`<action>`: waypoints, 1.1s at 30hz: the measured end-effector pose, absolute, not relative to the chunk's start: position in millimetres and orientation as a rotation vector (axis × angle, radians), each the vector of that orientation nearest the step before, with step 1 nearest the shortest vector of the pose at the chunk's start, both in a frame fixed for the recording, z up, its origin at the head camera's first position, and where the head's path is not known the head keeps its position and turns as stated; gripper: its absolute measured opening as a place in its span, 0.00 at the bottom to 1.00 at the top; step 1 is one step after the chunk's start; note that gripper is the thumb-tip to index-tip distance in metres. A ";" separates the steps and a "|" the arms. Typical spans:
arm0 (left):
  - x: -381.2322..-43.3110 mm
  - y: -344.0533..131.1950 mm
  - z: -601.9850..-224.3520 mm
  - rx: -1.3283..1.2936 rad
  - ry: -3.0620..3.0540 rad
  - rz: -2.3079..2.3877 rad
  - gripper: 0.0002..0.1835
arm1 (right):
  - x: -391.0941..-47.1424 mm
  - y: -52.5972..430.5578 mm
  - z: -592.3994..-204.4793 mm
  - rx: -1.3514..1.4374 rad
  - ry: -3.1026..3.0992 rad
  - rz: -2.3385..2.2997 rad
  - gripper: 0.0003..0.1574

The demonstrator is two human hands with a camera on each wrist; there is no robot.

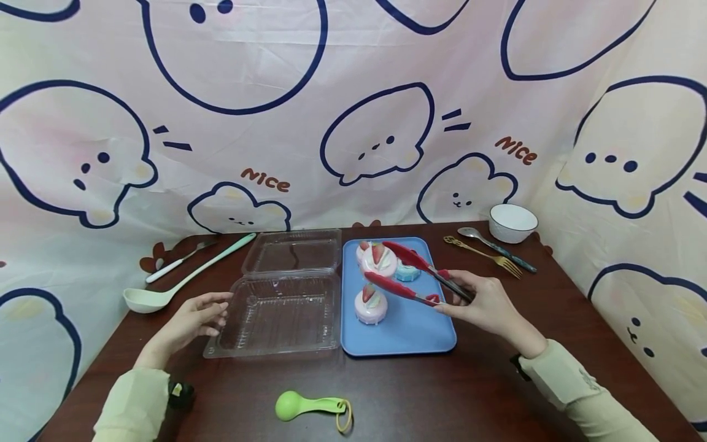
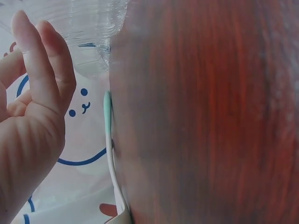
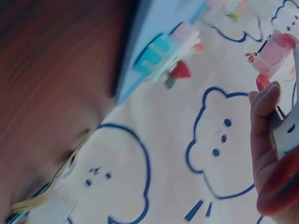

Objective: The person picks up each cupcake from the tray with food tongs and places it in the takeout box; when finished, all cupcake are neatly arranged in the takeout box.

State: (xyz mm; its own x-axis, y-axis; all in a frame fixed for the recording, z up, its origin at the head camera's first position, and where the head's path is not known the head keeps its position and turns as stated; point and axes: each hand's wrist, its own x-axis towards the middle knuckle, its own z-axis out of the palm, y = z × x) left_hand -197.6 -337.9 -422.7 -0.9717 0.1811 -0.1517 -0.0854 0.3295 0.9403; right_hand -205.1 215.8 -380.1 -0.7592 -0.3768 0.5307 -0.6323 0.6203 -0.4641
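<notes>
My right hand (image 1: 483, 304) holds a pair of red-tipped tongs (image 1: 405, 290). Between the tong tips is a pink toy cupcake (image 1: 380, 263) topped with cream and a strawberry piece; in the right wrist view this cupcake (image 3: 273, 56) appears raised off the tray. On the blue tray (image 1: 409, 337) stand another pink cupcake (image 1: 370, 307) and a blue one (image 1: 407, 272), with a further one partly hidden behind the tongs. Beside the left edge of an opened clear plastic box (image 1: 284, 313) is my left hand (image 1: 190, 322), fingers loosely bent; whether they touch the box I cannot tell.
A ladle (image 1: 149, 299) and a white-handled utensil (image 1: 171, 268) lie at the left. A green measuring spoon (image 1: 309, 405) lies in front. To the right are a gold fork (image 1: 486, 255), a spoon (image 1: 497, 248) and a white bowl (image 1: 512, 224). Patterned cloth hangs behind the table.
</notes>
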 end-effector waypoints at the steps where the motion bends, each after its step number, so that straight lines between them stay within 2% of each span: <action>1: -197.5 -337.8 -423.1 0.091 2.359 1.701 0.30 | -205.9 210.5 -379.9 0.823 -2.454 0.937 0.36; 21: -194.0 -337.0 -430.3 0.126 2.413 1.725 0.27 | -197.1 95.6 -390.2 1.147 -2.483 1.080 0.36; 33: -198.8 -335.2 -429.4 0.079 2.431 1.712 0.26 | -201.7 33.8 -387.0 1.164 -2.602 0.784 0.41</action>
